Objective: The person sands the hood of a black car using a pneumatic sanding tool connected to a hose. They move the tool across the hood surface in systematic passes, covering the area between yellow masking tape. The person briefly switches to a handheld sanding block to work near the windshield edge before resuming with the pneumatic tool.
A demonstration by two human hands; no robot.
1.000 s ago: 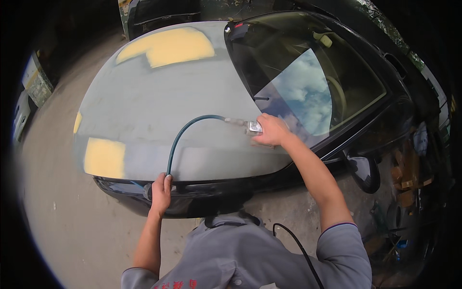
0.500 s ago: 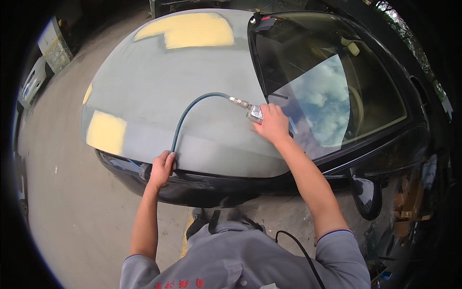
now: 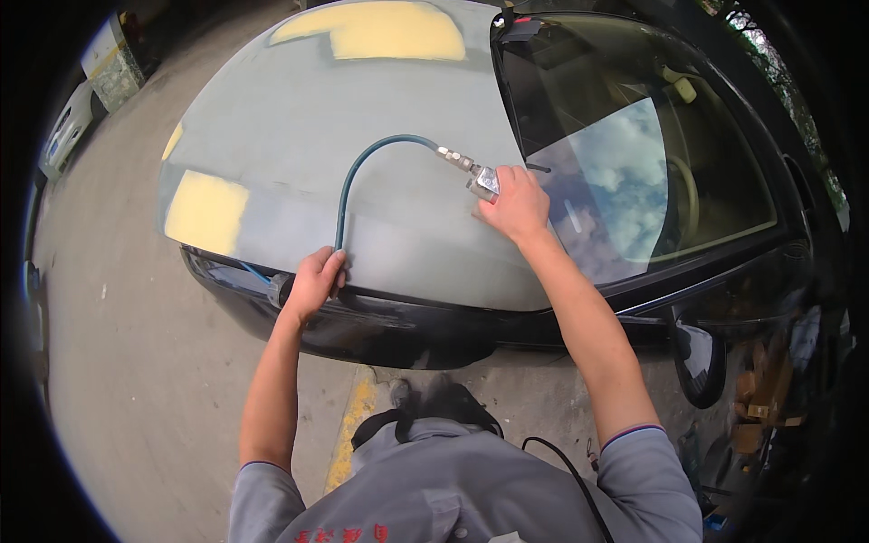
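A silver-bodied air sander (image 3: 485, 183) rests over the grey hood, its working face hidden under my right hand (image 3: 518, 201), which is wrapped around it. From its metal coupling a blue-green air hose (image 3: 362, 161) arches up and curves down to the near hood edge. There my left hand (image 3: 319, 279) closes on the hose. Just left of that hand is a dark round piece (image 3: 280, 289), partly covered, with a thin blue line running from it. The car hood (image 3: 299, 145) is dull grey, with a yellow patch (image 3: 206, 213) at its near front corner.
A larger yellow patch (image 3: 398, 32) lies on the far side of the hood. The windshield (image 3: 615, 181) borders it on the right, and a side mirror (image 3: 699, 362) sticks out nearer to me. Cardboard pieces (image 3: 765, 394) lie at the right. Another car (image 3: 68, 131) stands far left.
The hood sits higher in the view now, and the windshield has shifted slightly right. Both hands appear a little higher, keeping their holds on the sander and the hose.
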